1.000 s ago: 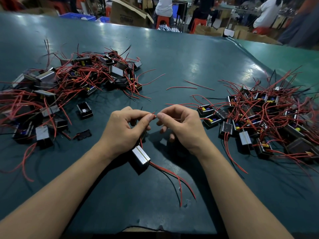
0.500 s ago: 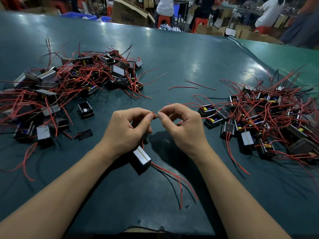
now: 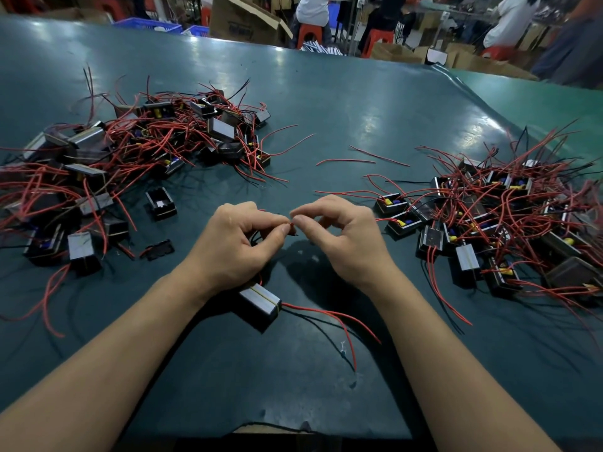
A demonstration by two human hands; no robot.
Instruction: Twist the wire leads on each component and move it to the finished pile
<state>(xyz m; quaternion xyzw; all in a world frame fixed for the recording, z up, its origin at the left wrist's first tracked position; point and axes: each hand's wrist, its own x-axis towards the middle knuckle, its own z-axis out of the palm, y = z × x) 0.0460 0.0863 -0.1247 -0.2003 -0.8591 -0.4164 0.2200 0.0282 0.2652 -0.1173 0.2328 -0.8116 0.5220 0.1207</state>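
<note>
Red wire everywhere on the far left — a big tangled heap of boxy components [image 3: 107, 158] sprawls across the dark green table [image 3: 342, 102], leads pointing every way. Just right of that heap, one small black open housing [image 3: 161, 203] sits alone, and nearer the person a flat black lid piece [image 3: 159, 249] lies by itself.

Centre now: the left hand [image 3: 238, 246] is curled, thumb and forefinger pinching the tip of a red lead [image 3: 291, 225]. Under that wrist lies the component [image 3: 261, 301] being worked, a dark block with a silvery top, resting on the table, with red and black wires [image 3: 339, 321] trailing off to its right toward the near edge.

The right hand [image 3: 342, 236] meets the left at that same wire tip — its thumb and forefinger pinch it too, fingertips almost touching the other hand's, remaining fingers loosely curled above the table.

Beyond the hands, two loose red wire strands [image 3: 362, 158] lie bare on the surface. Far right, a second heap of components [image 3: 502, 220], yellow and blue parts showing inside the open ones.
</note>
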